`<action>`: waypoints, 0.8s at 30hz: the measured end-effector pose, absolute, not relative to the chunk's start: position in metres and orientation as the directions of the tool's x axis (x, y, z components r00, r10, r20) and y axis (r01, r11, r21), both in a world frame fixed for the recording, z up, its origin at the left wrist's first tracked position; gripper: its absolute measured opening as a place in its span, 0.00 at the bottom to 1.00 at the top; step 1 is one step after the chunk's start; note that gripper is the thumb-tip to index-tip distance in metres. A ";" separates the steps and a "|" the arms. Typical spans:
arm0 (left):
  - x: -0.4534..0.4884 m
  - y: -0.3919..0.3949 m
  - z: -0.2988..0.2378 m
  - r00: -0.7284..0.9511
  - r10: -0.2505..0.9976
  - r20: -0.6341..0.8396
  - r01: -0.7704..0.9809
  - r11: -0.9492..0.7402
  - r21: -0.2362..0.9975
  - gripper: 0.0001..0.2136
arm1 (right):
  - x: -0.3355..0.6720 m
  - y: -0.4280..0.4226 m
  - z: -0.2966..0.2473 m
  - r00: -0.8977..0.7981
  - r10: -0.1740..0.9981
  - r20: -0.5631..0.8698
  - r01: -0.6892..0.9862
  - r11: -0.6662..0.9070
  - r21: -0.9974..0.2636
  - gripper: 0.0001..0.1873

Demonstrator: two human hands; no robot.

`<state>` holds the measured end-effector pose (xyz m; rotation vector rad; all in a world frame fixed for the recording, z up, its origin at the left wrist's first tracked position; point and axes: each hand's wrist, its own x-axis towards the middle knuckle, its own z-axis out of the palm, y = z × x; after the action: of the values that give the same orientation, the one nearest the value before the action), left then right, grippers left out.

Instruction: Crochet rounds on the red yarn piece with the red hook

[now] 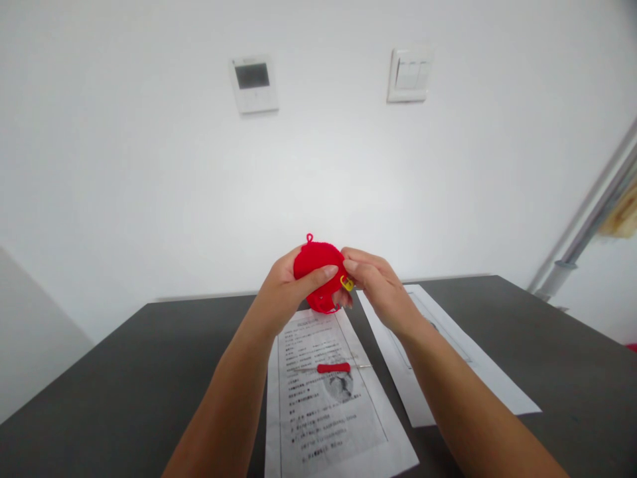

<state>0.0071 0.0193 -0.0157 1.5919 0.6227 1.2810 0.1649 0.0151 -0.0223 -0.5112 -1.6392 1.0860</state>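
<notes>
A round piece of red crochet work [318, 260] is held up between both hands, above the far edge of the table. My left hand [284, 285] grips its left side, with the thumb laid across the front. At its right edge, my right hand [375, 282] pinches the work between thumb and fingers. A yellow stitch marker [347, 283] hangs there, close to the right fingertips. A small loop of red yarn [309, 237] sticks up at the top. Below, a crochet hook with a red grip [334, 368] lies across a printed sheet [343, 425].
A second paper [478, 385] lies to the right on the dark table [164, 372]. The white wall behind carries a thermostat panel [254, 84] and a light switch [411, 74]. A grey metal pole [587, 229] slants at the right.
</notes>
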 end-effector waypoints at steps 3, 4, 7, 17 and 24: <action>0.007 0.020 -0.016 0.324 0.839 0.437 -0.165 -0.404 0.900 0.06 | 0.165 0.015 -0.022 -0.351 0.771 0.532 -0.169 0.507 -0.845 0.14; 0.006 0.020 -0.016 0.325 0.839 0.436 -0.162 -0.405 0.900 0.06 | 0.165 0.015 -0.022 -0.350 0.769 0.535 -0.163 0.512 -0.843 0.14; 0.006 0.020 -0.016 0.320 0.840 0.438 -0.147 -0.412 0.899 0.06 | 0.165 0.015 -0.022 -0.349 0.767 0.538 -0.152 0.521 -0.840 0.15; 0.003 0.021 -0.017 0.285 0.843 0.457 -0.110 -0.445 0.889 0.07 | 0.166 0.014 -0.020 -0.337 0.784 0.521 -0.128 0.510 -0.851 0.14; 0.003 0.020 -0.015 0.312 0.835 0.453 -0.103 -0.444 0.890 0.07 | 0.165 0.015 -0.021 -0.339 0.781 0.525 -0.107 0.522 -0.846 0.13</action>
<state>0.0032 0.0196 -0.0153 1.6620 0.6730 1.2836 0.1654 0.0149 -0.0209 -0.5776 -1.6751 1.0188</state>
